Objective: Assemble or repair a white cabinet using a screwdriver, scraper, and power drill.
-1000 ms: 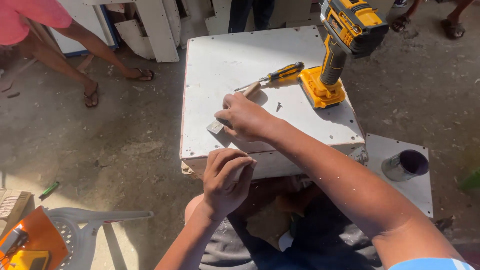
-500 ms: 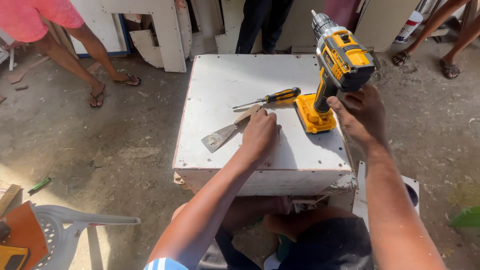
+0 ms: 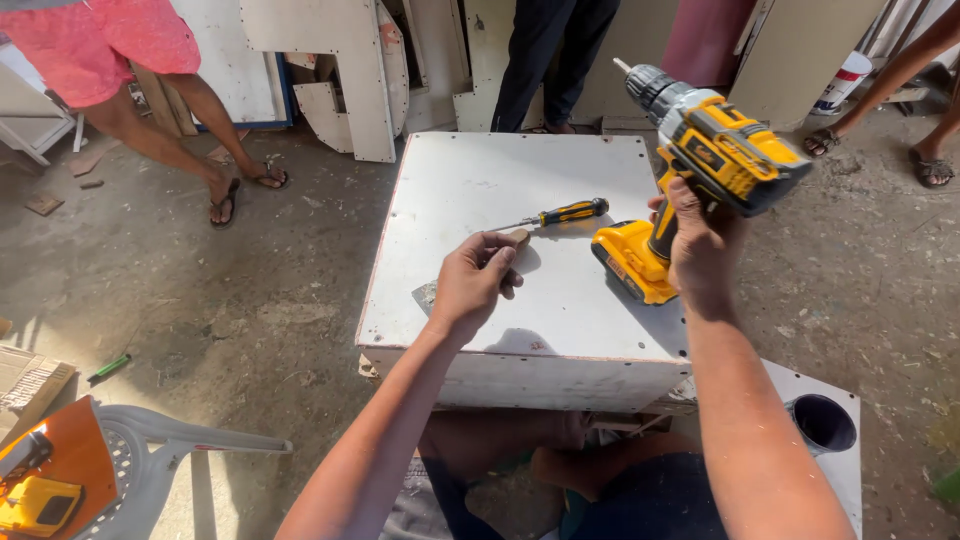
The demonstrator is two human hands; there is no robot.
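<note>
Outdoors on dirty ground, a white box (image 3: 470,190) serves as my bench. My right hand (image 3: 700,250) is clamped on the drill (image 3: 700,150), raised over its right edge. My left hand (image 3: 475,280) closes on the scraper (image 3: 425,296) mid-bench; the screwdriver (image 3: 560,214) lies beside. I should press the scraper flat and keep the drill bit away from my fingers.

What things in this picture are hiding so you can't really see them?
Head view:
- Scraper: the left hand covers most of it; only the blade corner and handle tip show.
- Drill trigger: hidden under the right hand.
- Screwdriver tip: too small to tell its type.
- People standing behind the white box: cut off by the top edge, only legs show.
- Yellow tool at bottom left: cut off by the edge.
</note>
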